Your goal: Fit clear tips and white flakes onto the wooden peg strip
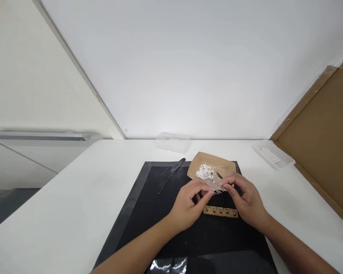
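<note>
My left hand (190, 203) and my right hand (244, 196) are close together over the black mat (160, 228). Each has thumb and fingertips pinched on an edge of a small translucent plastic piece (216, 185), possibly a little bag; its exact kind is unclear. Just behind it, a brown paper tray (207, 158) holds a heap of small white bits (205, 172) and a few thin clear slivers. Short dark bits show beneath the plastic, partly hidden by my fingers. Nearer to me, between my wrists, lies a tan strip (220, 212) with several shiny round metal pieces in a row.
Left of the tray lies a black tweezer-like tool (171, 175). A clear plastic box (172, 142) stands by the back wall. At right, a translucent tray (273, 154) with white pieces sits beside a cardboard panel (322, 144). A shiny clear packet (168, 265) lies at the mat's front.
</note>
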{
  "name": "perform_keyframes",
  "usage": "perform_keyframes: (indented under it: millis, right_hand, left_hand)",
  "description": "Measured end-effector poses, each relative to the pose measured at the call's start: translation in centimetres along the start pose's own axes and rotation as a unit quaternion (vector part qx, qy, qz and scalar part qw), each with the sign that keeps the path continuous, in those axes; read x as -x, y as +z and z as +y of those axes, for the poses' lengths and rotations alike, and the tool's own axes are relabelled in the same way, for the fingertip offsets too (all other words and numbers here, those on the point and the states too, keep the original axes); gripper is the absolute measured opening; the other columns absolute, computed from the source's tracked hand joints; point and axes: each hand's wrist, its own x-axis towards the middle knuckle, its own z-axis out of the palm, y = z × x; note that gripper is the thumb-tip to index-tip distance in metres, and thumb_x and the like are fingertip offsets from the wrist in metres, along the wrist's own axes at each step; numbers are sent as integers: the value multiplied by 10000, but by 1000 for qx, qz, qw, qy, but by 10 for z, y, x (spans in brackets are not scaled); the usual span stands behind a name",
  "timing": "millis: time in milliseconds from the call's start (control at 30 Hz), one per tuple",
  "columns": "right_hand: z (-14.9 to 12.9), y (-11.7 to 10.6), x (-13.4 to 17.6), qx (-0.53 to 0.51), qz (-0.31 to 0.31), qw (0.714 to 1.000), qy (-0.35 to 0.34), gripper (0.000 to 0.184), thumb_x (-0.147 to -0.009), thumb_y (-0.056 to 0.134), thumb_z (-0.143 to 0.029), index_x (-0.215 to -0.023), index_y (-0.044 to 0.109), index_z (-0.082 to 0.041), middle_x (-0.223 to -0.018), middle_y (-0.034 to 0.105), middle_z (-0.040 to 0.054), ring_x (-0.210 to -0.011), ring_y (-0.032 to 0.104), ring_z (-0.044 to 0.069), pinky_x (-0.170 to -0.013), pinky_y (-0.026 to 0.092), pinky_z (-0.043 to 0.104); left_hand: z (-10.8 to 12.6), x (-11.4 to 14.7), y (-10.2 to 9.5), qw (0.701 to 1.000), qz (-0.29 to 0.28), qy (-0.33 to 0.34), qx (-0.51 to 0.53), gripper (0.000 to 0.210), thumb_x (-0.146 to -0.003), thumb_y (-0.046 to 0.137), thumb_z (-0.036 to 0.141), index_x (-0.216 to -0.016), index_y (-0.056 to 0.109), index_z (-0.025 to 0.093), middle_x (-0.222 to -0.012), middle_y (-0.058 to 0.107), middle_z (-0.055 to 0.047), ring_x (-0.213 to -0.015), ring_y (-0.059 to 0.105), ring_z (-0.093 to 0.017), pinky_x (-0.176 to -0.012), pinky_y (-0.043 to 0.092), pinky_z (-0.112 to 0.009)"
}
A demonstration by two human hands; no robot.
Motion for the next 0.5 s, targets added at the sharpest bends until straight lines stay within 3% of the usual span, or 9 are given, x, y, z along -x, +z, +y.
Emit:
perform_keyframes:
  millis: [300, 367, 500]
  right_hand:
    - [-2, -16, -7, -136, -163, 970, 121, 320, -1050, 633, -480, -879, 729, -227, -890, 708, 15, -865, 642, 183, -836, 514, 310]
    - [0, -16, -7, -160, -152, 965, 143, 288, -1015, 687, -484, -900, 755, -228, -891, 724, 14, -864, 656, 181, -835, 525, 308]
    - [5, -8, -3, -146, -40, 975, 162, 268, -937, 779, -482, -1055, 764, -242, -853, 725, 7, -798, 665, 182, -760, 546, 309]
  left_hand:
    - [-2, 1, -3, 1000, -13, 25, -8, 141, -998, 673, 218, -975, 803, 167, -891, 692, -67, -699, 621, -112, -552, 509, -169]
    - [-2, 1, -3, 999, -13, 40, -6, 141, -999, 675, 206, -992, 810, 168, -894, 690, -69, -699, 621, -110, -545, 508, -165]
    - [-4, 0, -2, 998, -1, 60, -6, 133, -992, 691, 189, -1006, 821, 166, -901, 685, -66, -652, 597, -89, -519, 495, -161]
